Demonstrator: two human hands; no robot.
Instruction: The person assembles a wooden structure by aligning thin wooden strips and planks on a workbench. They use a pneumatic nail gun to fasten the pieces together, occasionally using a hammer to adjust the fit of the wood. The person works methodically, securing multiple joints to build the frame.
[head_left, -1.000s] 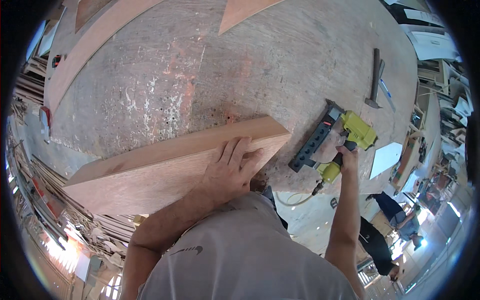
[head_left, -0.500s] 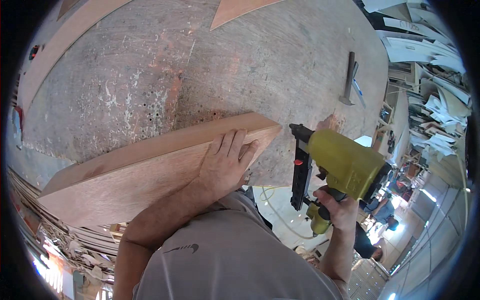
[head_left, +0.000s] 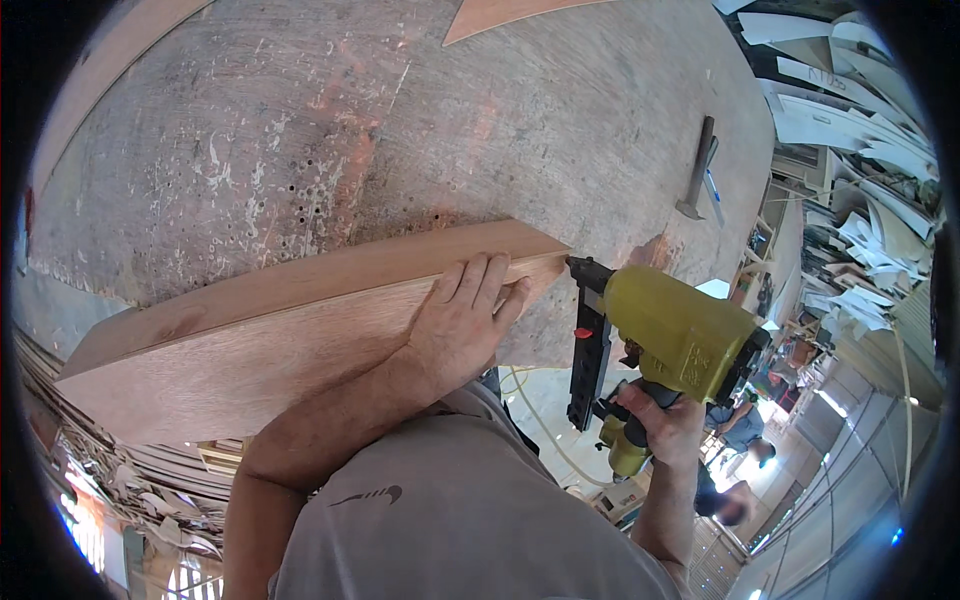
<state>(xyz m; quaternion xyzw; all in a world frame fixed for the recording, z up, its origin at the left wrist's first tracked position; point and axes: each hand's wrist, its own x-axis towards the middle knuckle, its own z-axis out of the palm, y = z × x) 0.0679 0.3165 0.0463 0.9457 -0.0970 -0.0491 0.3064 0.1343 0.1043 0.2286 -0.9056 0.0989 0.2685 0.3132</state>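
A long wooden piece (head_left: 230,345), made of a narrow board joined at an angle to a wider plywood face, rests along the workbench's near edge. My left hand (head_left: 462,312) grips it near its right end, fingers lying over the seam and thumb apart. In my right hand (head_left: 668,425) is a yellow-green and black pneumatic nail gun (head_left: 685,325), the fingers wrapped round its handle. The gun's black nose is at the piece's right tip, touching or almost touching it; I cannot tell which. A hammer (head_left: 700,170) lies farther back on the bench, beside a blue-marked slim tool (head_left: 713,190).
The worn workbench (head_left: 480,130) carries a plywood offcut (head_left: 500,18) at its far edge. A pale air hose (head_left: 545,430) hangs below the gun. White scrap sheets (head_left: 850,120) are stacked at right. Other people (head_left: 740,430) are at lower right, away from my hands.
The nail gun has moved left with my right hand, its nose closing the gap to the wooden piece's right tip. My left hand keeps its hold on the piece.
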